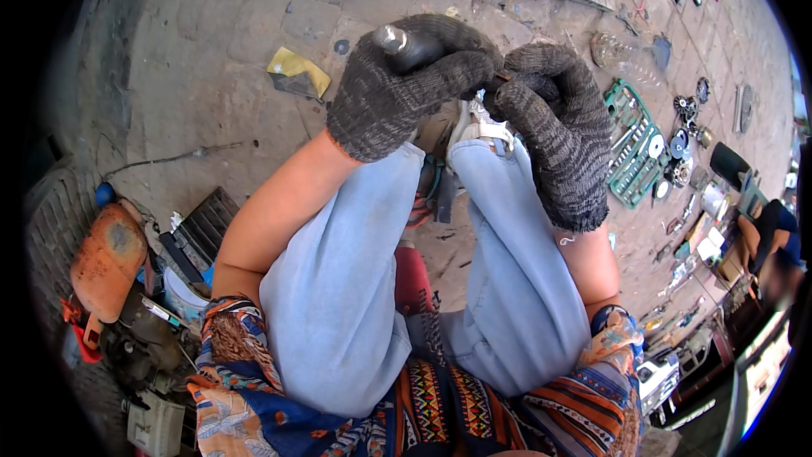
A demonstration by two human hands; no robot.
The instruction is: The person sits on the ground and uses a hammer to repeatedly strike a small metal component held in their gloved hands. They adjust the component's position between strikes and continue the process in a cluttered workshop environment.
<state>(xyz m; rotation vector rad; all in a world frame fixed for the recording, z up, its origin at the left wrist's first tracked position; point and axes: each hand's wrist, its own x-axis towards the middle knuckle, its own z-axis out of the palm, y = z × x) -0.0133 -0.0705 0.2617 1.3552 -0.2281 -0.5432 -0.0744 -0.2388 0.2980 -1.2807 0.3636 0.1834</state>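
Work is judged to be mid-step: a dark cylinder (412,52) with a bright metal end is held off the ground (211,59), gripped in the gloved left hand (385,89), fingers wrapped and thumb laid across, out in front of the knees (389,173). The gloved right hand (565,140) is curled in close to the left one's fingertips; a small brown bit (503,77) is seen where they meet, but whether it is clamped by the right hand cannot be told. Nor can it be told whether the bit is joined to the cylinder, as the contact is hidden by fingers. So gripping is done; the fingertip handling is judged unfinished, and how much is left is not shown. Containers: a green tool case (620,95) is laid open beside the right hand, with silvery tools and sockets seated in it; loose metal parts (682,140) are scattered just beyond, outside it. A clear bottle (622,52) is lying beyond the right hand, contents not readable. A pale bucket (182,294) is set among clutter at left; what is in it cannot be made out.
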